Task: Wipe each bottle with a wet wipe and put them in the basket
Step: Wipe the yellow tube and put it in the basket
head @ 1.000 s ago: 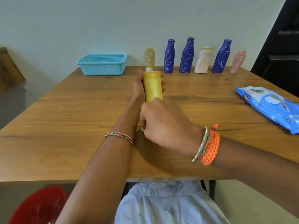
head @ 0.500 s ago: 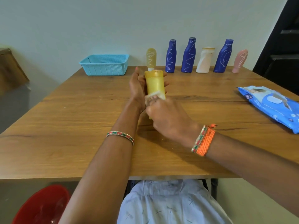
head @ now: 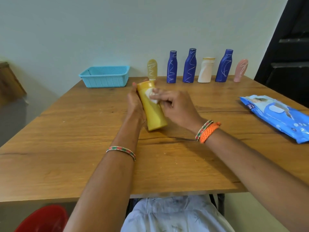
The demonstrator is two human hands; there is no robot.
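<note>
Six bottles wait in a row along the far edge of a wooden worktop [head: 66, 139] as a seated person cleans a seventh. A blue wet-wipe pack [head: 275, 116] lies well apart at the right edge, and a light-blue perforated basket [head: 105, 76] sits at the far left corner, nothing visible inside it from this angle. The row holds three dark blue bottles [head: 189, 66], a cream bottle [head: 206, 70], a pink bottle [head: 240, 70] and a tan bottle [head: 152, 69], several marked with white scribbles. Near the middle, the yellow bottle [head: 153, 111] is tilted, its near end low over the wood and its cap end pointing toward the row. The left hand [head: 133, 102] wraps its far side, fingers curled round the body. The right hand [head: 177, 104] pinches a crumpled white wet wipe [head: 151, 96] and presses it against the bottle's upper body. The bottle looks like stiff, smooth plastic, probably light, and likely slippery once wet; a full wrap round the mid-body seems the safest hold for carrying it to the basket. The wipe is soft and limp, best kept bunched under the fingertips.
</note>
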